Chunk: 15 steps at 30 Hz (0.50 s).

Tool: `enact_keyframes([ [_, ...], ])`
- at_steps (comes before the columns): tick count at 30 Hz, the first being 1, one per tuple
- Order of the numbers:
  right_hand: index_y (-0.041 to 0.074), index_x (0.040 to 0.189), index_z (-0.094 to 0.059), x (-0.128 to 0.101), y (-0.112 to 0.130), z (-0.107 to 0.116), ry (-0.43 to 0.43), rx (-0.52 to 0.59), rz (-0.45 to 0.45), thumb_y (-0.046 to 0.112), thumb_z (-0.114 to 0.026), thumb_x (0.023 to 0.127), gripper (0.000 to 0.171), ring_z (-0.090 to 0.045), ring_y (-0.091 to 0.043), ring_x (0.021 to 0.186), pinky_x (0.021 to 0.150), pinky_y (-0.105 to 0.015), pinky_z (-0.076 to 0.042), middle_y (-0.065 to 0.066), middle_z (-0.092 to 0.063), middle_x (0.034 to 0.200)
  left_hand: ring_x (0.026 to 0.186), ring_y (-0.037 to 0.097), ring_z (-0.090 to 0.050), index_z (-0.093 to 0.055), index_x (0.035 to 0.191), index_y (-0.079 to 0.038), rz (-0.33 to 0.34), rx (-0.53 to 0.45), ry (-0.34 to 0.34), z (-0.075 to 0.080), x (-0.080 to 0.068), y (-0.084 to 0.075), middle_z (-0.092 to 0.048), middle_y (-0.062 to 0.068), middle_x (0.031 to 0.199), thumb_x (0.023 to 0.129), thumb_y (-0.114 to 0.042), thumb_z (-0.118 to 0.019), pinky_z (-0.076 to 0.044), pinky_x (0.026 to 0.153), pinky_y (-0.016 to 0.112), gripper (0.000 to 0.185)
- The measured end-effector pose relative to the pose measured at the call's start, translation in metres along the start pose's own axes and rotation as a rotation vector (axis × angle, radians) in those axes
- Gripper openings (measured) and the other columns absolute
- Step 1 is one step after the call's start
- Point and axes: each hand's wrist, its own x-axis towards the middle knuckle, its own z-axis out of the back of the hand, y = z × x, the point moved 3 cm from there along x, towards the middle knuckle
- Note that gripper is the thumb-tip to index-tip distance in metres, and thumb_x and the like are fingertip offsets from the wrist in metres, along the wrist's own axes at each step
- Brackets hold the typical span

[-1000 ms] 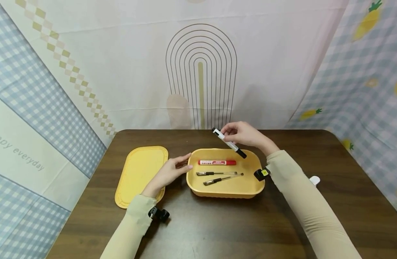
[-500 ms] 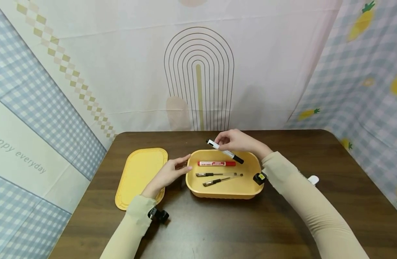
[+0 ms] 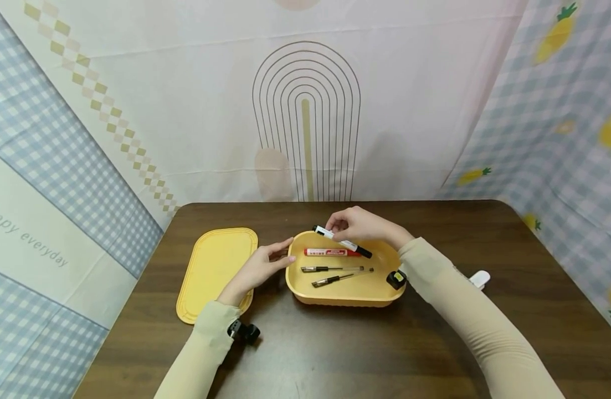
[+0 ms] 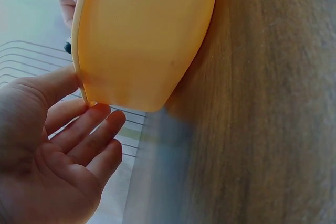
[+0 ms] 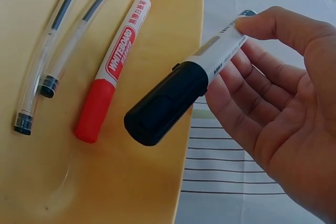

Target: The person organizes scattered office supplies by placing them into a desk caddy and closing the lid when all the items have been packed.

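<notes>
tray (image 3: 305, 293): smooth yellow plastic, rounded rectangle
marker (image 5: 181, 85): white barrel, black cap, tilted over tray's far rim
right hand (image 3: 361, 224): fingertips pinching marker
left hand (image 3: 259, 267): open, fingertips at tray's rim

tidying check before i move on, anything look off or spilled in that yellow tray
Nothing stands out. The yellow tray sits flat on the table, with the red marker and two clear pens lying loose inside. The right hand holds a black-capped marker over its far rim.
</notes>
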Motion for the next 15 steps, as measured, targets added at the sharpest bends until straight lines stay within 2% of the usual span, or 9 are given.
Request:
enact_keyframes([
  [15,0.015,0.108,-0.072,0.001,-0.002,-0.012,0.043,-0.013,0.002,0.017,-0.071,0.092,0.016,-0.058,-0.014,0.086,0.076,-0.031,-0.052,0.003,-0.066,0.092,0.126,0.023,-0.058,-0.049,0.150,-0.010,0.046,0.018,-0.006,-0.002,-0.001,-0.002,-0.056,0.010,0.145,0.099,-0.024,-0.068,-0.048,0.104,0.040,0.056],
])
